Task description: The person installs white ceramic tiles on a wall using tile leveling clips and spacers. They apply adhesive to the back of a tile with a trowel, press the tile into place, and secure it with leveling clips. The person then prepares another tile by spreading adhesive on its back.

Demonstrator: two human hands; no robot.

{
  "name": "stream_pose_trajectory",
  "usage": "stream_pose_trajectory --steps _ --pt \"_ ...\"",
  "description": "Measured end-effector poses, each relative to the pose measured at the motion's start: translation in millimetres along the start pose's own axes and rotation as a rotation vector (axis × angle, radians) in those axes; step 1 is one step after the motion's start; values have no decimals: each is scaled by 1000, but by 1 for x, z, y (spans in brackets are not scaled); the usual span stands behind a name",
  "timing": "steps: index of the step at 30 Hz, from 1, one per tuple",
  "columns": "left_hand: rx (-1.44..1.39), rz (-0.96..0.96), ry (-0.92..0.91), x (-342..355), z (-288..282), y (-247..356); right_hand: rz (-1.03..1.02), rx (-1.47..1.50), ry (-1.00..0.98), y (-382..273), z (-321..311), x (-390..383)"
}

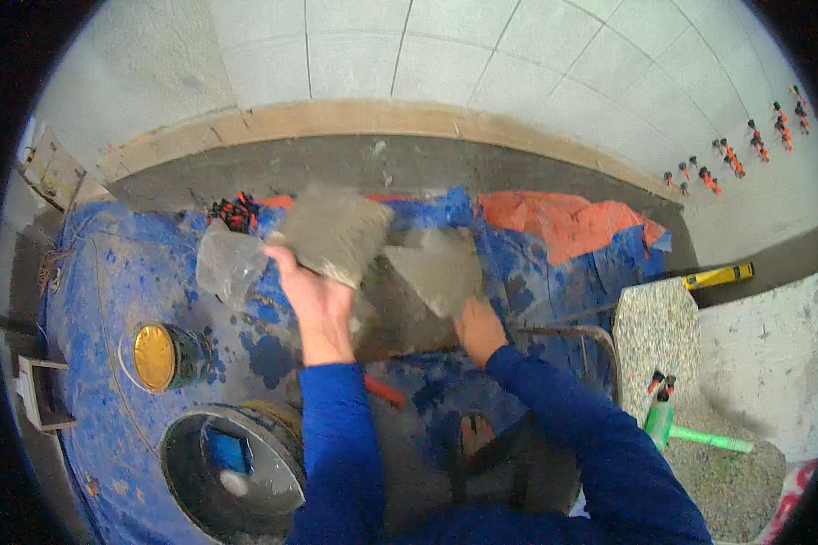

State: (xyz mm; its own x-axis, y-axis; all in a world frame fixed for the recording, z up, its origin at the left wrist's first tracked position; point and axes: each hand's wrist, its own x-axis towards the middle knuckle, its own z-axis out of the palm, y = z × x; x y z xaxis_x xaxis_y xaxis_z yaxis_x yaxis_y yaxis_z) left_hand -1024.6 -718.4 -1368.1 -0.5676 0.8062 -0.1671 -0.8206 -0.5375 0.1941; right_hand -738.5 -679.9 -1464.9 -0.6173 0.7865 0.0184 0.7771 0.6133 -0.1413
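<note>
My left hand point(314, 295) is closed on a squarish slab point(336, 227) thickly coated with grey mortar. Its thumb lies along the near left edge, and the fingers are mostly hidden beneath. In my right hand point(479, 329) is a pointed trowel point(441, 277), its broad blade smeared with the same mortar. The trowel's handle is hidden in my fist. Blade and slab are side by side with a small gap. Below both lies a mortar-smeared board point(395, 331), partly covered by them.
A large bucket point(177, 436) and a yellow-lidded pail point(154, 356) stand left on the blue sheet point(100, 300). Right are a speckled slab point(659, 331), a green mallet point(700, 438) and a yellow level point(720, 275). Orange-and-black clips point(732, 163) dot the tiled wall point(482, 54).
</note>
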Motion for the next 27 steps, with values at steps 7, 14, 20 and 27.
stream_pose_trajectory --steps 7,14,20,27 --pt "50 146 -107 0 -4 41 310 -1 -253 40 29 15" --pt "29 147 -118 -3 -4 47 346 75 -569 -38 85 21" --pt "59 152 -117 -6 -4 48 569 266 -420 3 90 -1" --pt "17 138 -96 -1 -5 44 411 294 -594 -35 99 13"
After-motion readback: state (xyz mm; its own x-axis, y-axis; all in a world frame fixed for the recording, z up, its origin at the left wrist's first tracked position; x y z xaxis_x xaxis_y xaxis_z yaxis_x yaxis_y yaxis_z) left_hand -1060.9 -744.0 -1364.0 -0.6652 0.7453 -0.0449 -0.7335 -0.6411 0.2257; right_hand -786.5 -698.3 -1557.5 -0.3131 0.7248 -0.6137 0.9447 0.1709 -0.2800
